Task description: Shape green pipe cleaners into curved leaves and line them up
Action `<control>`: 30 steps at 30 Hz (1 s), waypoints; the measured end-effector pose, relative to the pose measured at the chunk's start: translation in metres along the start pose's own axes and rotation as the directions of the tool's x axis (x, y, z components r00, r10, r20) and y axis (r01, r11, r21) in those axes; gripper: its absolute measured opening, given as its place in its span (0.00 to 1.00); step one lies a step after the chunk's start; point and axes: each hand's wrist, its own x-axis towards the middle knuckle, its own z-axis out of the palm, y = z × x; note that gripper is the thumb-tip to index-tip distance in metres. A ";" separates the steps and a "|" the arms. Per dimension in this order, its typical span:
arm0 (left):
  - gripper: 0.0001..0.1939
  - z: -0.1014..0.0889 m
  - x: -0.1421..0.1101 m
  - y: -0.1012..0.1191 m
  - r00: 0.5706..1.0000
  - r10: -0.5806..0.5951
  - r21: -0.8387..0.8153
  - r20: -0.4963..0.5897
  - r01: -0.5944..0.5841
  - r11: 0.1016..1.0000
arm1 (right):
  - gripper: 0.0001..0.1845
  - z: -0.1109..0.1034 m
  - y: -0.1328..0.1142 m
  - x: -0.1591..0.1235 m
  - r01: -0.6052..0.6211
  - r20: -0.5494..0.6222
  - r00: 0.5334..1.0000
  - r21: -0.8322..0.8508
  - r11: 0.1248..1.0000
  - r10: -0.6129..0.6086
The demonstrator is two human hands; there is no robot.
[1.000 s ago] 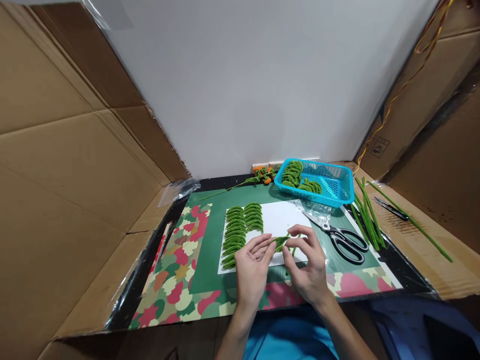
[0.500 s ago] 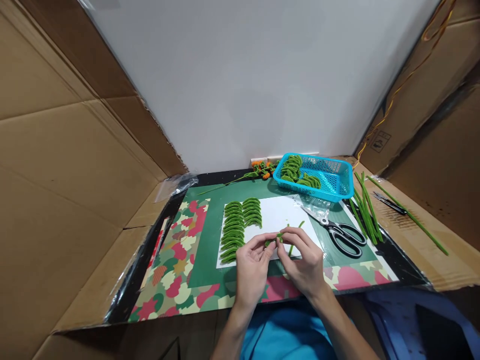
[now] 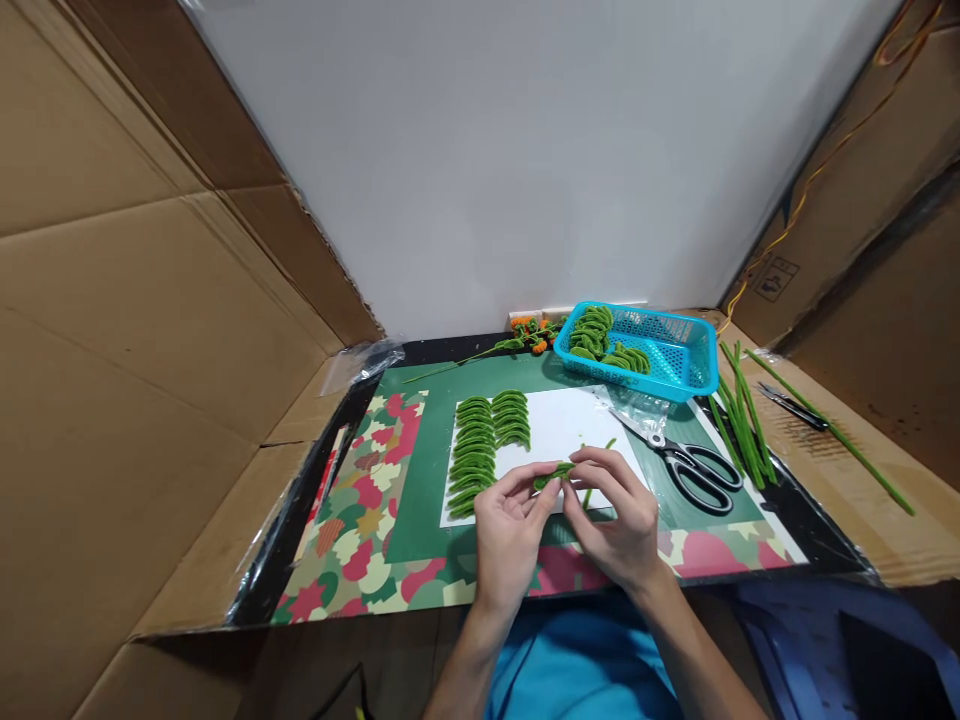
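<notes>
Right hand (image 3: pixel 617 512) closer to left hand (image 3: pixel 511 518) since first frame; both pinch green piece (image 3: pixel 553 476), long axis perhaps 8-to-2 o'clock, left at 8, right end finger-hidden

Past the right hand (image 3: pixel 619 520), the white sheet (image 3: pixel 562 420) offers mostly bare room toward the blue basket (image 3: pixel 675 362), whose wall blocks the far side. Scissors (image 3: pixel 673 452) obstruct the right; leftward, two columns of curved green pieces (image 3: pixel 472 450) stand in the way.
</notes>
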 end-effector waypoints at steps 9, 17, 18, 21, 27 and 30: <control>0.11 0.007 -0.004 0.005 0.999 -0.014 0.013 0.047 0.013 1.000 | 0.14 -0.003 -0.003 0.003 -0.013 -0.024 1.000 -0.004 1.000 0.013; 0.10 0.006 -0.003 0.002 0.999 -0.001 0.039 -0.032 0.002 0.999 | 0.10 -0.005 -0.004 0.003 -0.051 0.021 0.998 0.009 0.999 0.051; 0.10 0.005 -0.004 0.001 0.999 0.001 0.044 -0.041 0.001 0.999 | 0.10 -0.005 -0.004 0.003 -0.058 0.021 0.998 0.007 0.998 0.058; 0.11 0.004 -0.004 -0.001 0.998 0.014 0.065 -0.067 -0.010 0.998 | 0.09 -0.004 -0.004 0.003 -0.080 0.025 0.997 0.015 0.997 0.079; 0.15 0.005 -0.005 -0.001 0.998 -0.023 0.090 -0.059 0.028 0.996 | 0.07 -0.002 0.002 0.001 -0.168 0.116 0.980 0.026 0.985 0.164; 0.16 0.002 -0.005 -0.003 0.997 -0.057 0.123 -0.047 0.062 0.990 | 0.07 -0.001 0.003 0.001 -0.175 0.134 0.976 0.033 0.984 0.169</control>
